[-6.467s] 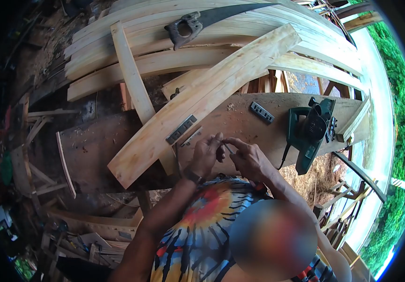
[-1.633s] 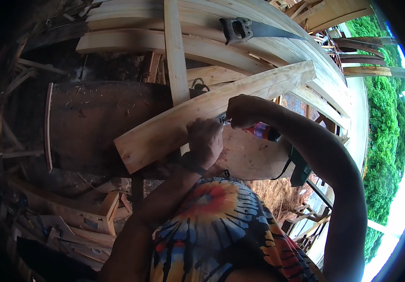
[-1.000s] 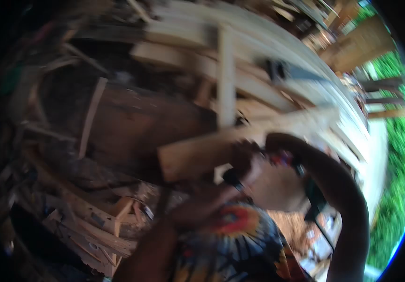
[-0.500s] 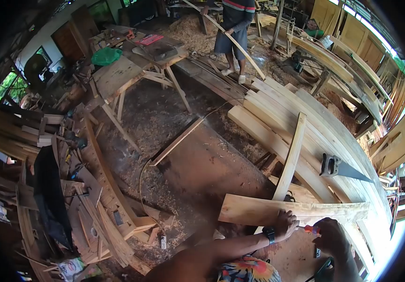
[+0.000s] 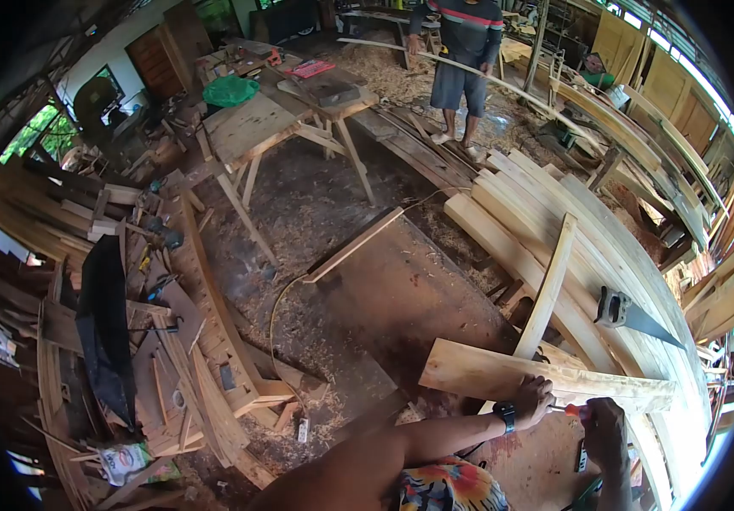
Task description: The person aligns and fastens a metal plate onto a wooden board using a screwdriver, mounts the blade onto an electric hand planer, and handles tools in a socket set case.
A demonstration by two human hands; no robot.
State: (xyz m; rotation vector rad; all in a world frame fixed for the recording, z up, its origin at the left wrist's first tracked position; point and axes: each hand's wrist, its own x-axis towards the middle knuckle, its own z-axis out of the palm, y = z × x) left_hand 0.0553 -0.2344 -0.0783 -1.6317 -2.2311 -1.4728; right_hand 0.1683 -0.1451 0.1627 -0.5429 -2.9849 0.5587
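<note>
My right hand is closed round the orange handle of a screwdriver. Its thin shaft points left, towards my left hand. Curled at the near edge of a pale wooden board, my left hand has a dark watch on its wrist; what its fingers pinch is too small to name. Crossing behind the board, a narrow batten leans on the stacked planks. A handsaw with a dark handle lies on those planks, beyond my right hand.
Stacked planks fill the right side. A wooden worktable bears a green bag. A co-worker stands at the back with a long wooden strip. A cord crosses the floor; scrap timber lies left.
The view has shifted, so the scene sits further right and lower. The co-worker's strip has swung to a flatter angle, with both hands on it. My hands stay together at the board's edge.
</note>
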